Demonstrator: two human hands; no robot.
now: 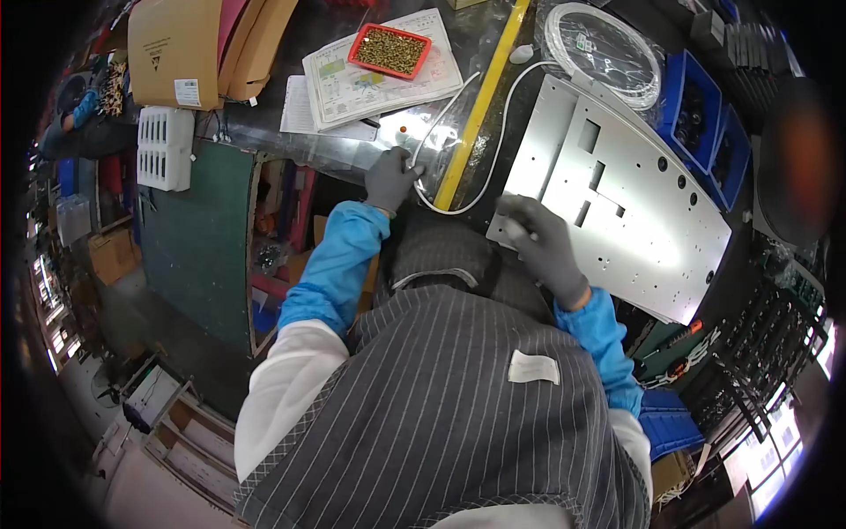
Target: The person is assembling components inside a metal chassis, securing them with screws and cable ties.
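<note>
A white cable (507,115) lies in a loop across the table, its lower bend passing over a yellow strip (480,106). My left hand (390,181), in a grey glove, has its thumb and fingertips closed on the left side of that loop. My right hand (542,245), gloved alike, is by the lower left edge of a large silver metal panel (630,207) with cutouts and holes. The fingers of this hand are curled together and slightly blurred; what lies between them, if anything, is hidden.
A red tray (357,46) of small brass-coloured parts stands on papers (441,84). Behind the panel lies a coil of white cable (648,66), beside blue bins (679,97). A cardboard box (176,53) and a white slotted plastic piece (165,150) are at the left.
</note>
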